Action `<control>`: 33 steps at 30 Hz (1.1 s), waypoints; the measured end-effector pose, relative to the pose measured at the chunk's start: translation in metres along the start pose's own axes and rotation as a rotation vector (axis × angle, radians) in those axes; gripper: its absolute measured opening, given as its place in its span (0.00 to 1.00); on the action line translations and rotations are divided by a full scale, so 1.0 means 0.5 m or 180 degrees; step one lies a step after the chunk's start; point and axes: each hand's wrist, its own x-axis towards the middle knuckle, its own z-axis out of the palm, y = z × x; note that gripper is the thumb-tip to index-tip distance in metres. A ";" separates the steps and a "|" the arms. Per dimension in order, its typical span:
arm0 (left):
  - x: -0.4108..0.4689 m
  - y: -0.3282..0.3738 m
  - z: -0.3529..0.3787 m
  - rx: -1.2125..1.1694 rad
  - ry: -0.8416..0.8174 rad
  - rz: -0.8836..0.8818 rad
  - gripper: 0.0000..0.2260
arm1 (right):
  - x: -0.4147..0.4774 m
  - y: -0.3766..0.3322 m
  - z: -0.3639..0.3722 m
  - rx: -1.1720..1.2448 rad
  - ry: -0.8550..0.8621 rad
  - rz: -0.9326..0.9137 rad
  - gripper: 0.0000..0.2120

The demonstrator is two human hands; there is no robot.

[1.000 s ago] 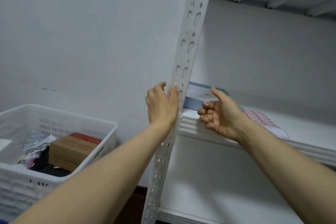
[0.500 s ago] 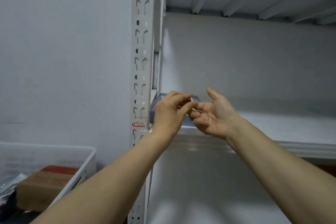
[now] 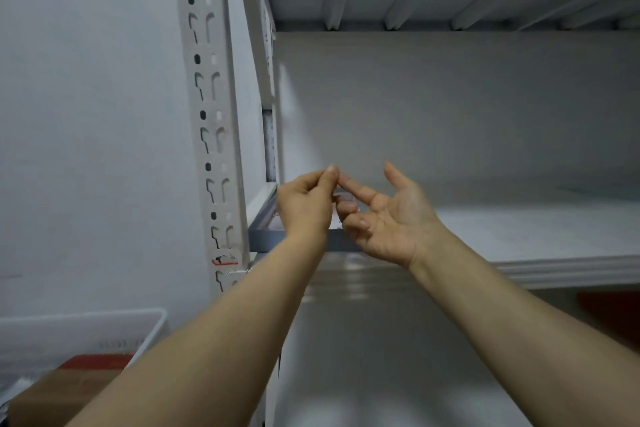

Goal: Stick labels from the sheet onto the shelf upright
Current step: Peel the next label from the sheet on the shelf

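Observation:
The white slotted shelf upright (image 3: 211,135) rises left of centre, with one red-and-white label (image 3: 225,258) stuck low on its face. My left hand (image 3: 304,208) is raised in front of the shelf, thumb and forefinger pinched together at the tip of my right index finger. Whatever sits in that pinch is too small to make out. My right hand (image 3: 391,222) is held palm up with the index finger pointing left and the other fingers loosely bent. A pale label piece (image 3: 343,198) seems to cling to its middle finger. The label sheet is out of view.
A flat grey-blue box (image 3: 273,241) lies on the white shelf board (image 3: 554,270) just behind my hands. Another shelf board hangs overhead. At the lower left stands a white plastic basket (image 3: 86,326) holding a cardboard box (image 3: 62,388) with a red top.
My left hand left the upright, where a label now sticks, and came over to my right fingers to pinch there. My view swung up and right, dropping the label sheet from sight.

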 end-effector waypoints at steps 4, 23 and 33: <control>0.011 0.010 0.022 -0.0646 0.0224 -0.0902 0.05 | 0.001 -0.003 0.013 -0.0747 0.0157 -0.0262 0.28; 0.092 -0.022 0.041 -0.0615 -0.0340 -0.1701 0.11 | 0.049 -0.020 -0.037 -0.3848 0.0873 -0.2259 0.14; 0.111 -0.032 0.010 0.1242 -0.0521 -0.0836 0.06 | 0.075 -0.048 -0.061 -0.2339 0.1082 -0.1094 0.19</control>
